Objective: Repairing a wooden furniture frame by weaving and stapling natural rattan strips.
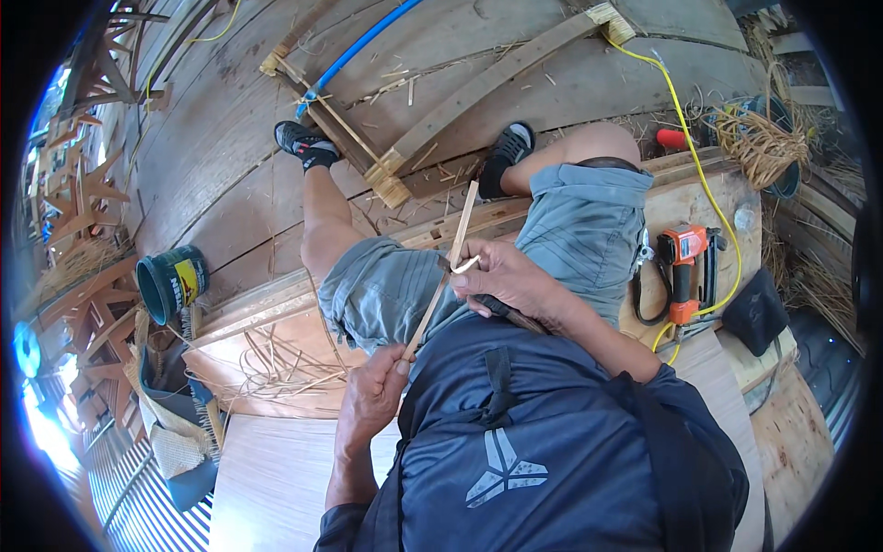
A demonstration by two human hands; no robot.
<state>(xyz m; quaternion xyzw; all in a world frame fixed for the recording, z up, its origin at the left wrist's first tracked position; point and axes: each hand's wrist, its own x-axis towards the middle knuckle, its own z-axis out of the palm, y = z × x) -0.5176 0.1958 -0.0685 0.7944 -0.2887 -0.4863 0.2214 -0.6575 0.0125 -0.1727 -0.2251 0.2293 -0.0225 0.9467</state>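
Observation:
A thin, pale strip of split cane [429, 319] slants up across my lap. My left hand [375, 385] is closed on its lower end, thumb pressed along it. My right hand [508, 279] is closed around a knife with a dark handle [515, 315], whose butt shows below the palm. Most of the blade is hidden by the fingers and the strip; its dark tip crosses the strip at mid-length. By the right thumb, a light shaving [466, 266] curls up from the strip. Beyond that hand the strip's far end [466, 216] sticks up.
Cane strips [276, 373] lie on the bench to my left, near a green bucket [172, 283]. An orange nail gun [685, 271] with a yellow hose [685, 120] rests at my right. A wooden frame [497, 85] lies ahead. A cane bundle [762, 145] sits far right.

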